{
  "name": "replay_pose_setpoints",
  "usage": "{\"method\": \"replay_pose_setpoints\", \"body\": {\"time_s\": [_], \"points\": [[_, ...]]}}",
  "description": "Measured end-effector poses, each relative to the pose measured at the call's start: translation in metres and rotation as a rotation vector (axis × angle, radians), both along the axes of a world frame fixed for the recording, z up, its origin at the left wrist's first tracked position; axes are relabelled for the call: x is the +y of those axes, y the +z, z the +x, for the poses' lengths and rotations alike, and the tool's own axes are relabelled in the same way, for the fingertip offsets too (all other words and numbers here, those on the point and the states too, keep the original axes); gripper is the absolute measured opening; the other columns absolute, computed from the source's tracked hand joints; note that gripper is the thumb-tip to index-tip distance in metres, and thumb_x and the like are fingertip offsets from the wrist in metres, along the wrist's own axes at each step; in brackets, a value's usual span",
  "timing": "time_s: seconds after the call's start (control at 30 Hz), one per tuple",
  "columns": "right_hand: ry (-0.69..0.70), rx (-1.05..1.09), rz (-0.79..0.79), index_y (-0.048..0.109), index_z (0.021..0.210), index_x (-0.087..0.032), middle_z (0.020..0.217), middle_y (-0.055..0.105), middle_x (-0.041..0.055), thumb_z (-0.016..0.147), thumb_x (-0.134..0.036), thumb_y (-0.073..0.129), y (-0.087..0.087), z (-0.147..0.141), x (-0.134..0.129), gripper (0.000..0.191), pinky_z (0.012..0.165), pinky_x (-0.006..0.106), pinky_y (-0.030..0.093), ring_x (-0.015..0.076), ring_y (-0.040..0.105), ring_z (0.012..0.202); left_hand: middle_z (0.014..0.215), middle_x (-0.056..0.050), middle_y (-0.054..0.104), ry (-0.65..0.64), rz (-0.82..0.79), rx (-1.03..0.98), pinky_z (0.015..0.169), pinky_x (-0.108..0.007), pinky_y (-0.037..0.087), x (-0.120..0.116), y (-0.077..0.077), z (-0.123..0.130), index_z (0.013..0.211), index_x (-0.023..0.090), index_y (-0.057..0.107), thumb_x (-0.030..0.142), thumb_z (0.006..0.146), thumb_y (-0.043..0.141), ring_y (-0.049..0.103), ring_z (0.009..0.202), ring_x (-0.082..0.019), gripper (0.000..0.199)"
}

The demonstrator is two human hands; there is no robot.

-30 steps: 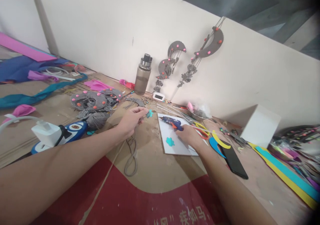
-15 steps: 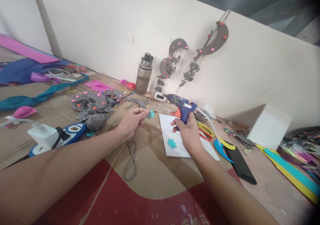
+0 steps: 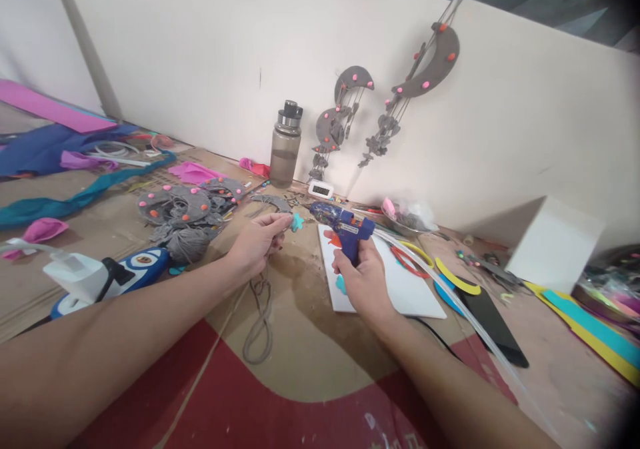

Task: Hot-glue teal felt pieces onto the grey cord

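Note:
Between its thumb and fingertips my left hand pinches a small teal flower. A looped grey cord hangs down below that hand onto the cardboard. My right hand is wrapped round the handle of a blue glue gun, whose nozzle points left toward the flower without touching it. A long clear glue stick sticks out of the gun's back. Partly hidden by my right hand, another teal flower lies on a white board.
Grey crescents with pink dots lie at the left, near a white plug. A bottle stands by the wall. Right of the board are scissors and a black phone. Decorated crescents hang on the wall.
My right hand has moved slightly left and turned the glue gun, so its nozzle is nearer the flower. The second flower is now partly covered. My left hand keeps its pinch.

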State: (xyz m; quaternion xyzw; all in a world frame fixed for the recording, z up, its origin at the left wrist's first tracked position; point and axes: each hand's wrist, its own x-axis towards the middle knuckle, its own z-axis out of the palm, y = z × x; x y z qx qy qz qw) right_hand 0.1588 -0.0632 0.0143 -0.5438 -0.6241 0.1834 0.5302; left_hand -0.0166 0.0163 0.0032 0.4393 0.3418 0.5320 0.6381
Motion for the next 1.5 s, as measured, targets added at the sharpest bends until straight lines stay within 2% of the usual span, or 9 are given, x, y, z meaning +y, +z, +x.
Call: {"method": "replay_pose_setpoints", "body": {"time_s": [0.13, 0.23, 0.43, 0.63, 0.83, 1.1, 1.5], "points": [[0.003, -0.015, -0.056, 0.046, 0.12, -0.022, 0.086, 0.062, 0.0016, 0.082, -0.029, 0.051, -0.002, -0.002, -0.0018, 0.04, 0.059, 0.026, 0.047, 0.0112, 0.053, 0.058, 0.048, 0.007, 0.038, -0.011, 0.014, -0.031, 0.036, -0.017, 0.011, 0.0006, -0.0005, -0.0007, 0.074, 0.014, 0.06, 0.038, 0.068, 0.071, 0.025, 0.04, -0.003, 0.027], [-0.018, -0.075, -0.031, 0.047, 0.121, -0.022, 0.092, 0.063, 0.0044, 0.083, -0.031, 0.05, -0.0032, -0.0016, -0.0029, 0.039, 0.061, 0.027, 0.047, 0.0124, 0.054, 0.061, 0.048, 0.007, 0.037, -0.002, 0.019, -0.038, 0.036, -0.016, 0.012, 0.0009, -0.0013, -0.0012, 0.072, 0.014, 0.059, 0.038, 0.068, 0.07, 0.025, 0.041, -0.003, 0.027], [-0.025, -0.211, -0.037, 0.047, 0.119, -0.021, 0.098, 0.065, 0.0062, 0.085, -0.032, 0.048, 0.0009, -0.0007, -0.0064, 0.036, 0.072, 0.032, 0.048, 0.018, 0.06, 0.08, 0.049, 0.006, 0.037, 0.002, 0.018, -0.064, 0.037, -0.016, 0.014, 0.0002, -0.0008, -0.0002, 0.072, 0.014, 0.06, 0.038, 0.067, 0.072, 0.028, 0.043, -0.004, 0.027], [-0.055, -0.297, -0.009, 0.046, 0.122, -0.019, 0.106, 0.064, 0.0091, 0.087, -0.035, 0.046, 0.0034, -0.0017, -0.0088, 0.039, 0.083, 0.036, 0.045, 0.0219, 0.059, 0.096, 0.048, 0.006, 0.038, 0.011, 0.012, -0.088, 0.037, -0.016, 0.014, -0.0008, 0.0001, 0.0002, 0.073, 0.014, 0.061, 0.037, 0.065, 0.073, 0.027, 0.042, -0.003, 0.028], [-0.077, -0.351, -0.021, 0.046, 0.122, -0.017, 0.104, 0.065, 0.0109, 0.087, -0.034, 0.045, 0.0008, -0.0019, -0.0085, 0.039, 0.079, 0.037, 0.046, 0.0231, 0.06, 0.091, 0.045, 0.007, 0.035, 0.03, 0.029, -0.078, 0.037, -0.017, 0.013, -0.0018, 0.0019, 0.0006, 0.075, 0.013, 0.063, 0.035, 0.065, 0.073, 0.024, 0.04, -0.003, 0.026], [-0.095, -0.371, 0.019, 0.047, 0.119, -0.015, 0.104, 0.064, 0.0123, 0.087, -0.032, 0.044, -0.0001, -0.0019, -0.0086, 0.037, 0.081, 0.037, 0.046, 0.0237, 0.06, 0.094, 0.049, 0.007, 0.036, 0.028, 0.034, -0.054, 0.037, -0.017, 0.008, -0.0021, 0.0016, 0.0009, 0.077, 0.012, 0.065, 0.033, 0.062, 0.076, 0.024, 0.041, -0.003, 0.028], [-0.072, -0.359, 0.047, 0.048, 0.12, -0.016, 0.107, 0.063, 0.0127, 0.086, -0.029, 0.045, -0.0006, -0.0041, -0.0089, 0.036, 0.085, 0.039, 0.045, 0.0244, 0.059, 0.098, 0.047, 0.007, 0.037, 0.084, 0.076, -0.024, 0.038, -0.018, 0.011, -0.0017, 0.0009, 0.0018, 0.078, 0.013, 0.067, 0.036, 0.061, 0.076, 0.025, 0.04, -0.003, 0.03]]}}
